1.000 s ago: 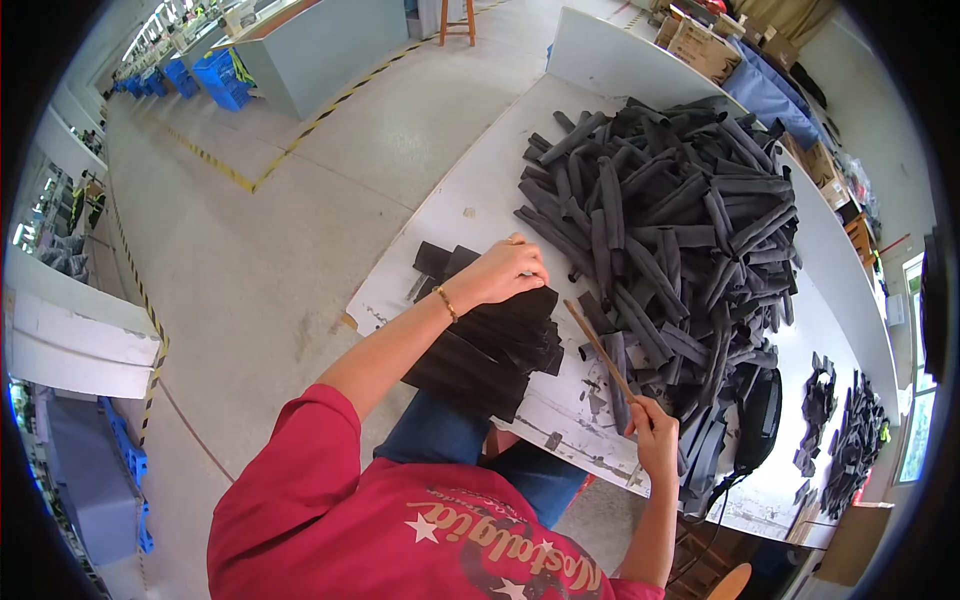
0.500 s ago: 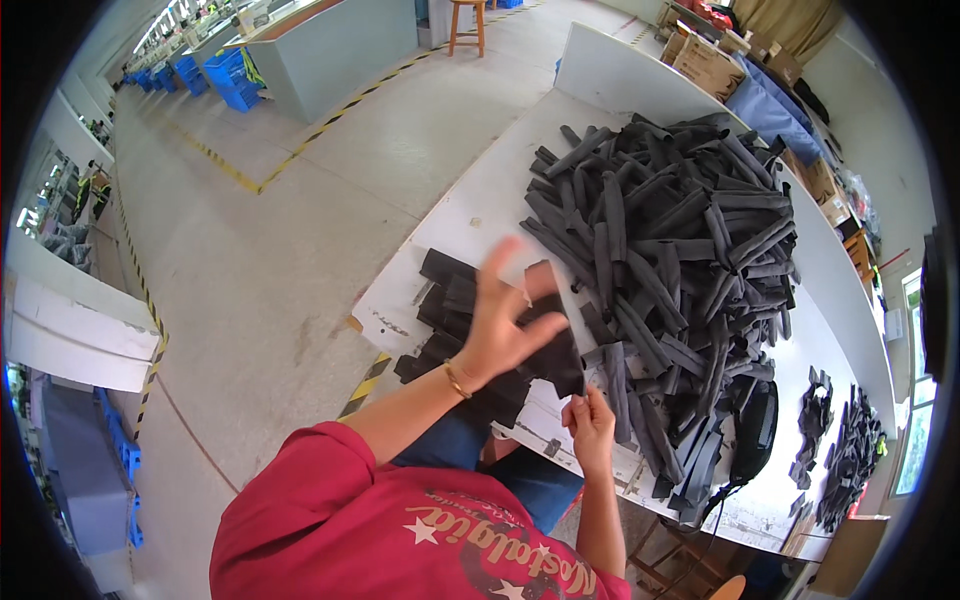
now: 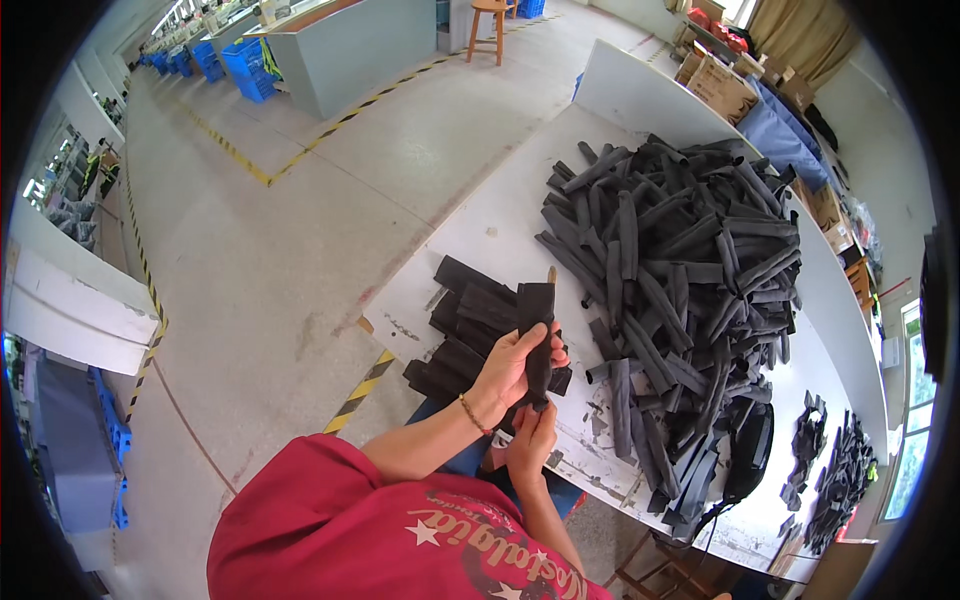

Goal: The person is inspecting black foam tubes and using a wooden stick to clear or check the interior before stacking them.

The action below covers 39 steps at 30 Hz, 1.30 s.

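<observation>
Apparently working a black fabric sleeve (image 3: 537, 306) along a wooden stick (image 3: 552, 273), mid-frame | left hand (image 3: 510, 368): fingers wrapped round sleeve | right hand (image 3: 532, 442): fingers pinching its lower end | next move wants both grips steady imo

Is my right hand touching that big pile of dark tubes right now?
No, the right hand is at the lower end of the black piece, apart from the pile.

Black fabric piece (image 3: 536, 305): elongated, flat and wide at its upper end, bunched lower down; held lengthwise, mid-length in the left hand (image 3: 508, 372), lower end in the right hand (image 3: 532, 438). Brown stick (image 3: 552, 274): tip visible beside the upper end, remainder hidden
</observation>
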Available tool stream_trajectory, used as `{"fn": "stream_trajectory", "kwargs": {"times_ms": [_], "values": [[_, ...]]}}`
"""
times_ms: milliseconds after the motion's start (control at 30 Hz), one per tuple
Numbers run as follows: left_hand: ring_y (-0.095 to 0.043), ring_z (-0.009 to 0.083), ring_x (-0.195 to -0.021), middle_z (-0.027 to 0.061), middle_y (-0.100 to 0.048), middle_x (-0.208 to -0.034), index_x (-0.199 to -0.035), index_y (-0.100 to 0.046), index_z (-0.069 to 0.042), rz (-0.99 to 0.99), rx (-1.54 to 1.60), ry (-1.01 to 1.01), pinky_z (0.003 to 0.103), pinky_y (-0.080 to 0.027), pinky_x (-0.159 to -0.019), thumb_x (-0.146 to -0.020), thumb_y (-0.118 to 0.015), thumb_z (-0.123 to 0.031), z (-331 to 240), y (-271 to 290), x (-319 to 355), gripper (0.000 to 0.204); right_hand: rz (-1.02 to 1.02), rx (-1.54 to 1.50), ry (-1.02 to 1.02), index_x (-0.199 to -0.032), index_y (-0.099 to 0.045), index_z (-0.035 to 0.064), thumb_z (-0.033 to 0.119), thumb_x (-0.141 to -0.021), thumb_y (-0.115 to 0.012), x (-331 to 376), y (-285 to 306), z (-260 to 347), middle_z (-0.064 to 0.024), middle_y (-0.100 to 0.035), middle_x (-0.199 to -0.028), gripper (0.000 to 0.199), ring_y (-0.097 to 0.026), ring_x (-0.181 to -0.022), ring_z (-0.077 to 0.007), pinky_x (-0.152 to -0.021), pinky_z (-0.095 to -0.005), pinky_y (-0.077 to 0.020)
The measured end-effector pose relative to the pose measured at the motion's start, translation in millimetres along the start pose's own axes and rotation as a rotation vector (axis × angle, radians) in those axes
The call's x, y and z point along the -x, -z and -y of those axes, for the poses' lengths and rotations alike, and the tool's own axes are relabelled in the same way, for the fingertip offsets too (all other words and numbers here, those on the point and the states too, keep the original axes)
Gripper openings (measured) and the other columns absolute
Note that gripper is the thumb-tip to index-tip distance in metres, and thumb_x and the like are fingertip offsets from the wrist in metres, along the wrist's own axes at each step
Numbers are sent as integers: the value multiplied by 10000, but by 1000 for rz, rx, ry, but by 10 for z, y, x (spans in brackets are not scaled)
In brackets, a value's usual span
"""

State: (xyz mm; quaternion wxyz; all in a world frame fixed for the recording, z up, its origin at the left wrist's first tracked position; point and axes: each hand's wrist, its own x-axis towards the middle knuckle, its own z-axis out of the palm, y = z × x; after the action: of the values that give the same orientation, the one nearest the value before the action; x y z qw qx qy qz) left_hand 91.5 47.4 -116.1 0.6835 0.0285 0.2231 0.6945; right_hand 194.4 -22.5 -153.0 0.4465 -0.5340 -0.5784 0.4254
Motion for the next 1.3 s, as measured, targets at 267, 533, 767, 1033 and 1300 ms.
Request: {"fn": "stream_trajectory", "kwargs": {"times_ms": [267,533,767,1033,1300], "values": [[-629,168,-640,73,-636,-772,-991,-613,4,-26,-92,-10,345,-559,-660,-886,-657,-205,-39,-65,1,238,125,163,-83,-936,-530,-14,107,-974,-412,236,170,15,-85,-512,-586,173,-515,-513,-171,-506,-312,-410],[-348,57,-333,8,-505,-533,-801,-604,-13,-138,-316,-147,204,-206,-310,-901,-640,-266,-305,12,-145,274,319,185,-195,-910,-565,7,143,-986,-434,776,597,-162,-50,-506,-560,204,-486,-494,-122,-473,-281,-384],[-289,54,-323,-23,-410,-480,-827,-561,-26,-127,-194,-124,218,-184,-322,-927,-587,-372,-255,-195,-251,362,375,194,-325,-932,-589,10,145,-973,-464,832,1020,194,-30,-500,-560,189,-476,-509,-89,-499,-264,-407],[-607,234,-787,79,-547,-802,-1136,-491,-9,-330,-169,-443,380,-517,-693,-949,-492,-456,-22,37,12,485,336,96,-358,-916,-571,0,158,-987,-429,619,1014,322,-13,-472,-542,224,-416,-492,-71,-466,-258,-349],[-238,55,-346,-48,-282,-449,-745,-469,-94,-77,-193,-35,226,-180,-353,-950,-528,-327,-328,-30,-54,316,436,165,-336,-870,-557,16,215,-1005,-439,888,934,164,9,-467,-561,268,-428,-484,-74,-454,-240,-348]]}}
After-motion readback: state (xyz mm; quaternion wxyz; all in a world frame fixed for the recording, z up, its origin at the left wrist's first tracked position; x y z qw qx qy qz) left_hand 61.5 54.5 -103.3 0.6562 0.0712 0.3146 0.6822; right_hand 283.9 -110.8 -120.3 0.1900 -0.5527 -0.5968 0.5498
